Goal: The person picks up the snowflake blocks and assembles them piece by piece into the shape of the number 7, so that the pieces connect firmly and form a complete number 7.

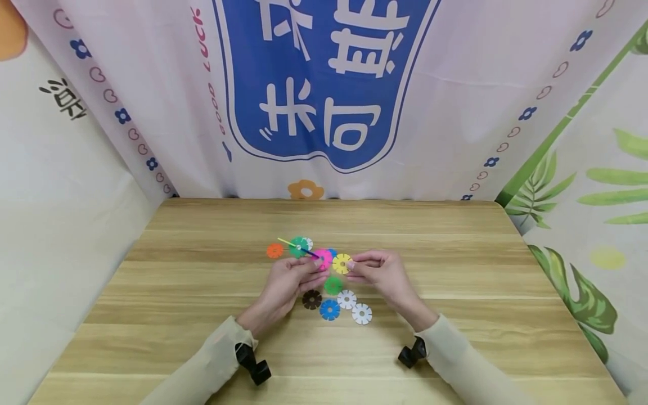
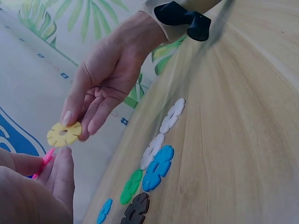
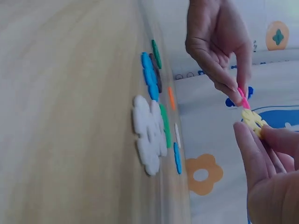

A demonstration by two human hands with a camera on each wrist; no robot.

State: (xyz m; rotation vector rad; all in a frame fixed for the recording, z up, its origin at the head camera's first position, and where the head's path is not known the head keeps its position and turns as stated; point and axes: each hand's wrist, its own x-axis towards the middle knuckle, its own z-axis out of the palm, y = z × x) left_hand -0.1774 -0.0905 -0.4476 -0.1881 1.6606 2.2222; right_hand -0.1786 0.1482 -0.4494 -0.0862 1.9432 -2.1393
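Note:
My left hand point(image 1: 298, 275) pinches a pink notched disc point(image 1: 324, 257) between thumb and fingers. From it a row runs up and left: a dark blue disc point(image 1: 310, 253) edge-on, a green disc point(image 1: 297, 246) and a yellow disc seen edge-on point(image 1: 284, 242). Thumb and fingers of my right hand point(image 1: 382, 273) pinch another yellow notched disc point(image 1: 342, 264), its rim right by the pink one. In the left wrist view this yellow disc point(image 2: 64, 134) faces the camera, while the pink disc point(image 2: 45, 162) is partly covered by left fingers.
On the wooden table point(image 1: 202, 315) lie loose notched discs: brown point(image 1: 311, 300), blue point(image 1: 330, 310), light green point(image 1: 333, 285), two white ones nearby point(image 1: 361, 314) and an orange one point(image 1: 275, 250). A dark green disc point(image 3: 156, 53) shows in the right wrist view. A printed curtain point(image 1: 455, 112) hangs behind.

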